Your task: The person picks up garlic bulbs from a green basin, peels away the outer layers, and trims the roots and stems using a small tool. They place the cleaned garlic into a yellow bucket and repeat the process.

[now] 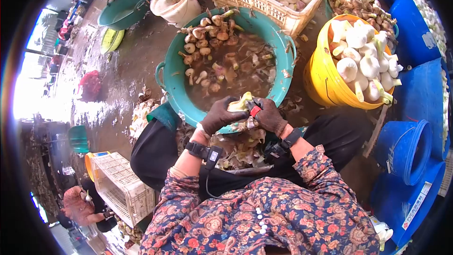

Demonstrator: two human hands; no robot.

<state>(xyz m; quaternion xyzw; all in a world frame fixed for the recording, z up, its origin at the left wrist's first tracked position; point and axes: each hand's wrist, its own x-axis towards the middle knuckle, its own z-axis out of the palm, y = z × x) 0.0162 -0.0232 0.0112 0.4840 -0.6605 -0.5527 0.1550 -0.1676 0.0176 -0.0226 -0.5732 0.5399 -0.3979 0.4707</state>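
In the head view my left hand (pixel 218 114), in a brown glove, is closed round a partly peeled garlic bulb (pixel 241 103). My right hand (pixel 270 116), gloved too, is pressed up against the same bulb with its fingers curled. A red patch shows near its fingertips; what those fingers grip cannot be made out. Both hands are over the near rim of a green tub (pixel 165 73), which holds murky water and unpeeled garlic bulbs (pixel 203 43). Below the hands, loose garlic peelings (pixel 236 150) lie between my legs.
A yellow bucket (pixel 315 73) of peeled garlic stands at the right, near blue tubs (pixel 420 89) and a blue bucket (pixel 401 151). Beyond the tub are a cream crate (pixel 288 14) and a white bucket (pixel 177 7). Another person's gloved hand (pixel 82 205) appears lower left beside a crate (pixel 123 186).
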